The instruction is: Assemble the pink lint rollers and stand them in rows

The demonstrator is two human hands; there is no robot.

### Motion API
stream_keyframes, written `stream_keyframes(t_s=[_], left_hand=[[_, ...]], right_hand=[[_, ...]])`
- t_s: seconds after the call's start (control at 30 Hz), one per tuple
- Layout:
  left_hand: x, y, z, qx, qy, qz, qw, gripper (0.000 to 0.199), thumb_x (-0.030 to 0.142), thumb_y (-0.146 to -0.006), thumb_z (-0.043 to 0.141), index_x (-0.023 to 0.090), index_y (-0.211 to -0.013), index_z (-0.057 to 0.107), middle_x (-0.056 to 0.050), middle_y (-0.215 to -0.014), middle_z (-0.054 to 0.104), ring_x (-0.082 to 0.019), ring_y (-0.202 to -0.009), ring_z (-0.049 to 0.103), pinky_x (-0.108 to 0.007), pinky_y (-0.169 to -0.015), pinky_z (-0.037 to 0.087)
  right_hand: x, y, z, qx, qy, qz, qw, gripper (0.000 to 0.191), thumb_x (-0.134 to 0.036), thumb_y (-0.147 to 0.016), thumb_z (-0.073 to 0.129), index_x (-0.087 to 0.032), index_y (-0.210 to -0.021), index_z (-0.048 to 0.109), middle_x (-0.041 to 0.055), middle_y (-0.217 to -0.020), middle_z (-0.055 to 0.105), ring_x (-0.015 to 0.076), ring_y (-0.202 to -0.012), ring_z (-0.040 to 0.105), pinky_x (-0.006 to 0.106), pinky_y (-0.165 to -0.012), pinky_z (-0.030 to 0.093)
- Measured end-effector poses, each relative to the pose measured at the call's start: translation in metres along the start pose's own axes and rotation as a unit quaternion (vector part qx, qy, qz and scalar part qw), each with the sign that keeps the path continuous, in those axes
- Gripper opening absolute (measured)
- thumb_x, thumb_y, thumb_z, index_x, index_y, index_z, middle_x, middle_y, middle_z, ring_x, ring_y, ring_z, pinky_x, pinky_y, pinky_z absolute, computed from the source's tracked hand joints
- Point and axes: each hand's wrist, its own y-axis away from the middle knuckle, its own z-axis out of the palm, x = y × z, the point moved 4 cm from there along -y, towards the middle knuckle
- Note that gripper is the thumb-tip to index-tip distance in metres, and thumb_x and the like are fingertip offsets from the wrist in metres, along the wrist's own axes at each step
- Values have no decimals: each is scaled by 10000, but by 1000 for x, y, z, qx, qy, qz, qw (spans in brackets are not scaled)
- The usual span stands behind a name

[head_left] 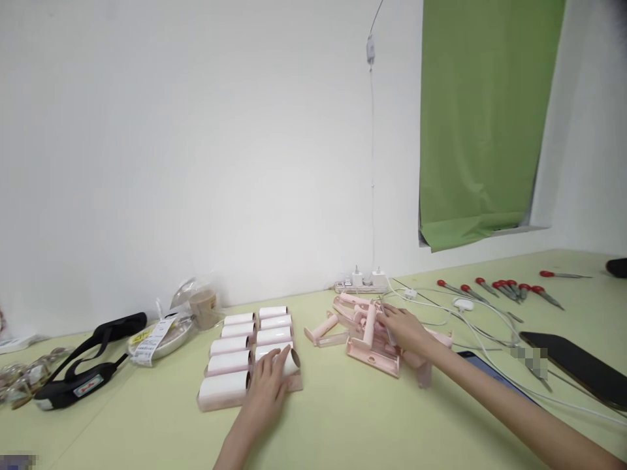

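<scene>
1. Resting: person's left hand (264, 388) on white roll (295, 360), tabletop (323, 424); fingers slightly apart, can't tell if gripping. Light pressure best.
2. Right hand (404, 331) at piled pink holders (369, 326); fingers' grip unclear. Best freed singly, neighbours undragged.

one head-worn view looks forward and slightly down across the table (161, 424), from just behind its near side.
</scene>
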Motion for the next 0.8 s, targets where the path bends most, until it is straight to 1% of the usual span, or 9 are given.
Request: stream_keyframes(t_s=[0.13, 0.2, 0.23, 0.3, 0.4, 0.57, 0.7, 0.73, 0.8], left_hand=[[4, -2, -10, 119, 112, 2, 987, 557, 296, -793, 421, 207, -1303, 217, -103, -1317, 301, -247, -1251, 192, -440, -1003, 196], [20, -5, -16, 133, 241, -57, 960, 624, 415, -769, 450, 182, -1289, 198, -138, -1268, 363, -256, -1204, 307, -426, -976, 252], [31, -7, -15, 100, 330, -104, 933, 610, 463, -778, 410, 178, -1274, 200, -138, -1169, 460, -242, -1098, 447, -405, -915, 336], [58, -9, -2, -59, 487, -174, 854, 580, 556, -779, 318, 164, -1205, 280, -99, -909, 589, -212, -776, 613, -365, -710, 457], [91, -6, 15, -204, 590, -178, 761, 538, 553, -740, 417, 147, -1087, 348, 2, -587, 569, -150, -444, 562, -263, -445, 436], [91, 4, 32, -269, 609, -143, 732, 533, 434, -733, 512, 175, -1131, 272, 54, -480, 522, -130, -372, 517, -193, -335, 366], [83, 10, 23, -348, 611, -114, 702, 586, 331, -694, 578, 176, -1167, 269, 56, -462, 527, -112, -337, 490, -178, -336, 343], [82, 10, 19, -354, 620, -106, 692, 575, 313, -695, 576, 187, -1164, 269, 59, -459, 524, -110, -322, 480, -180, -336, 338], [83, 7, 13, -305, 660, -108, 678, 492, 302, -715, 548, 214, -1118, 281, 54, -499, 534, -119, -357, 505, -209, -383, 375]], right_hand=[[-20, 9, -27, 19, -6, -18, 1000, 283, -83, -710, 478, -155, -982, 499, 109, -910, 600, 228, -833, 547, 293, -652, 395], [-47, 19, -36, 30, -50, -81, 995, 237, -142, -806, 395, -191, -1020, 485, 69, -888, 598, 190, -806, 548, 262, -641, 395], [-64, 25, -37, 31, -71, -121, 990, 215, -193, -835, 383, -202, -1019, 491, 64, -890, 594, 187, -803, 546, 259, -639, 394], [-93, 37, -33, 24, -89, -183, 979, 209, -296, -849, 392, -209, -989, 521, 66, -869, 590, 195, -762, 544, 265, -612, 386], [-119, 48, -21, 4, -102, -214, 972, 229, -335, -842, 398, -214, -970, 544, 55, -793, 586, 186, -687, 530, 249, -549, 353], [-118, 51, -10, -54, -211, -267, 939, 201, -288, -828, 421, -208, -908, 587, 7, -643, 573, 128, -575, 489, 209, -511, 308], [-103, 52, -9, -140, -337, -291, 884, 219, -334, -822, 440, -191, -825, 605, -17, -594, 539, 105, -531, 462, 197, -507, 328], [-99, 51, -9, -151, -379, -282, 868, 234, -354, -825, 434, -188, -833, 599, -17, -602, 533, 105, -530, 464, 198, -507, 339], [-91, 48, -13, -112, -483, -224, 839, 269, -394, -838, 400, -182, -861, 564, -15, -616, 516, 108, -527, 473, 211, -516, 369]])
